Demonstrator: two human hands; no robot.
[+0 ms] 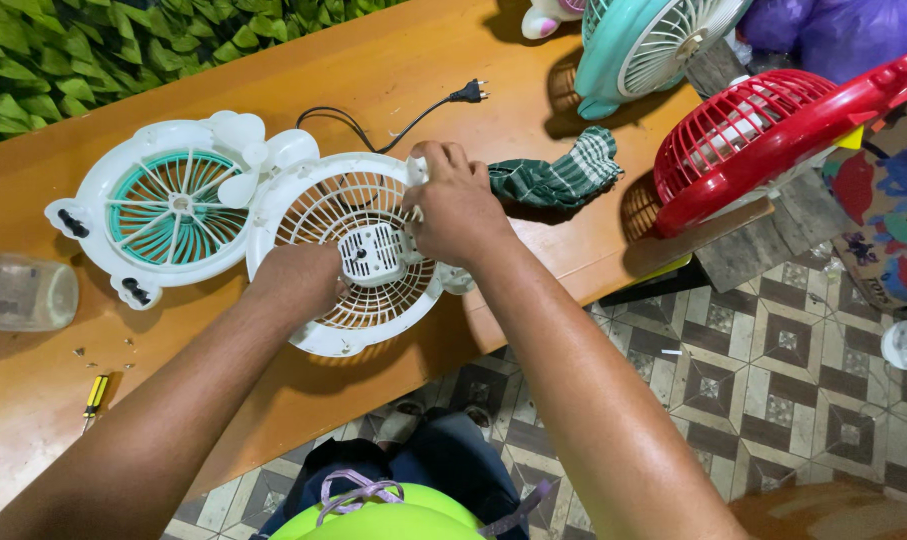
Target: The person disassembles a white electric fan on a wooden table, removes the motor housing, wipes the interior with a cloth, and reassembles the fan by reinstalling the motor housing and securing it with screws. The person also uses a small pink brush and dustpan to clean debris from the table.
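Note:
A white round fan housing [348,305] with a slotted grille and a square motor block [373,250] at its centre lies face down on the orange wooden table [273,400]. My left hand [298,280] presses on its left side, fingers wrapped over the rim area. My right hand [455,205] grips the housing's upper right edge, next to a small white part. A black power cord with plug [468,94] runs out behind the housing.
A white front grille with teal centre [168,205] lies to the left. A clear jar [21,293], loose screws [103,350] and a yellow-handled screwdriver [95,393] sit at the left. A green striped cloth [563,175], a teal fan [643,45] and a red fan [763,135] are on the right.

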